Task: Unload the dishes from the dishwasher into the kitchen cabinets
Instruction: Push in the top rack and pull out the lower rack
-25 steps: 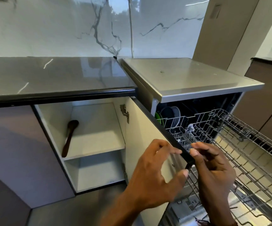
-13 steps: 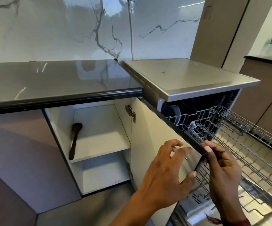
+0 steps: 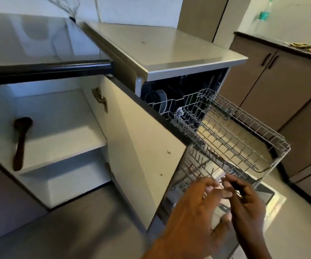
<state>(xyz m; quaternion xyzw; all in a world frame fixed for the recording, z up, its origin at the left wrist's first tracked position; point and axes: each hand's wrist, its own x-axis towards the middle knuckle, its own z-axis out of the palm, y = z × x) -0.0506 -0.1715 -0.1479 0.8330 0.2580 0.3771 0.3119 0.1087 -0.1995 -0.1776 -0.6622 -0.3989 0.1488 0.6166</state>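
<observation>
Dropped since half a second ago: left hand and right hand, off the top edge of the cabinet door and down to the front of the lower rack, close together, both blurred. Left fingers spread and loose, holding nothing. Right fingers bent, perhaps around a thin dark object; too smeared to tell whether anything is gripped. Remaining dishes standing at the very back of the upper rack, inside the dishwasher, well apart from either hand.

Likely trouble, as a judgement: knuckles or a lifted dish catching on the pulled-out upper rack overhanging the lower one, or knocking the cabinet door just beside both racks. Cause: haste in a tight gap.

Counted: two hands, two racks, one open cabinet with two shelves, one wooden spoon lying on the upper shelf, at least two dark round dishes, exact number hidden.
</observation>
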